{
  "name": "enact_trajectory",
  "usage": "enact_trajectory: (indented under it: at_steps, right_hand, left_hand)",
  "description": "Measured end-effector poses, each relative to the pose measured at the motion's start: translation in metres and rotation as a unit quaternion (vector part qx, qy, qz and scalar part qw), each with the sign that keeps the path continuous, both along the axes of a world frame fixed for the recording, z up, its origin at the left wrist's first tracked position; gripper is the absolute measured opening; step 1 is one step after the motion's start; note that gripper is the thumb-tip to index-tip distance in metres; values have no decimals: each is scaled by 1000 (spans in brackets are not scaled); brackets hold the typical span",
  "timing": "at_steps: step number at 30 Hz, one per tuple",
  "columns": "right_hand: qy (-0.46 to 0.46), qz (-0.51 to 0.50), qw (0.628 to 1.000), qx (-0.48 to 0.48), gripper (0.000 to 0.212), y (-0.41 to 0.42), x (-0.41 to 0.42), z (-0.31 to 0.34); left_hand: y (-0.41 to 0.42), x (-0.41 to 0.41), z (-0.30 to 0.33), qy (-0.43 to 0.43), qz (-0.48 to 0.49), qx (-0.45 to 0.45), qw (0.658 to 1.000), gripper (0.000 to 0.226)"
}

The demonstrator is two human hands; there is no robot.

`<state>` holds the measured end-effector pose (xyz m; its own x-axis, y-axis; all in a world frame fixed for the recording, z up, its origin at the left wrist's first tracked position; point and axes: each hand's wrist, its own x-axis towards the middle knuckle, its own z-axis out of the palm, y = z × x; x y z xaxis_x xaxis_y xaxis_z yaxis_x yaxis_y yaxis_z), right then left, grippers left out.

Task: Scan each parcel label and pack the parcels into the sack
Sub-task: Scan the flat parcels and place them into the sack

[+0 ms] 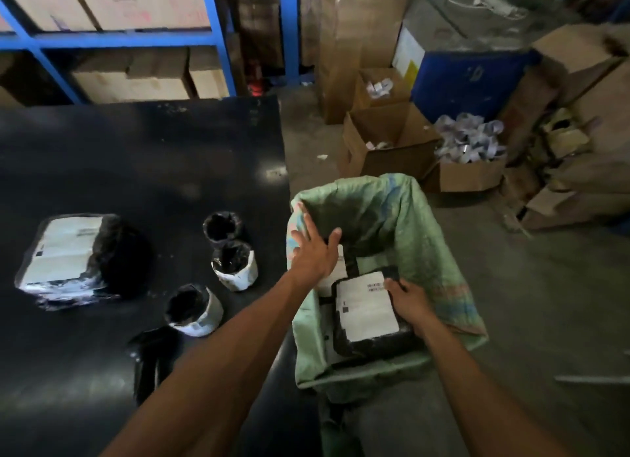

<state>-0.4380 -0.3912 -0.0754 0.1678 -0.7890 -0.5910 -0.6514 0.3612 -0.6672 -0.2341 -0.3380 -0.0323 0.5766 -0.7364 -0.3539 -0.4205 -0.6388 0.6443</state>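
Observation:
A green woven sack (402, 217) stands open on the floor beside the black table (143, 156). My right hand (407, 298) grips the right edge of a black parcel (366, 315) with a white label, inside the sack on top of other parcels. My left hand (315, 248) is spread, fingers apart, against the sack's left rim. On the table lie a large black parcel (73, 260) with a white label and three small round black parcels (223, 226), (235, 264), (192, 310). A black handheld scanner (150, 361) lies near the table's front.
Open cardboard boxes (385, 142) with paper scraps sit on the floor behind the sack. A blue drum (467, 78) and flattened cardboard stand at the right. Blue shelving (112, 40) with cartons runs behind the table.

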Motion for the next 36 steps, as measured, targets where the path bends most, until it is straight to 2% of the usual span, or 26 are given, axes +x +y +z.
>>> enact_trajectory:
  at_steps: [4, 7, 12, 16, 19, 21, 23, 25, 27, 36]
  right_hand:
    - [35, 97, 991, 89, 48, -7, 25, -45]
    - [35, 112, 985, 129, 48, -10, 46, -73]
    - [11, 94, 985, 145, 55, 2, 57, -87]
    - [133, 127, 973, 142, 63, 7, 54, -98]
    - [185, 186, 959, 111, 86, 12, 55, -92]
    - [211, 294, 931, 42, 112, 18, 54, -87]
    - [235, 434, 869, -29, 134, 27, 55, -90]
    - [263, 544, 795, -50, 143, 36, 56, -100]
    - [290, 592, 750, -55, 145, 43, 57, -113]
    - [322, 604, 725, -72, 133, 40, 75, -125]
  left_hand:
    - [-1, -4, -23, -148, 18, 15, 989, 87]
    - [9, -2, -30, -213, 8, -10, 977, 83]
    - [12, 7, -24, -179, 22, -21, 983, 85]
    - [12, 7, -22, -170, 30, -21, 985, 82]
    - [11, 10, -23, -171, 32, -22, 985, 83]
    - [13, 12, -24, -169, 28, -23, 985, 83]
    - [14, 13, -23, -170, 29, -23, 985, 84]
    - [14, 14, -24, -166, 33, -27, 985, 84]
    - [14, 14, -26, -151, 36, -30, 987, 84]
    - [6, 8, -36, -144, 48, -20, 988, 84]
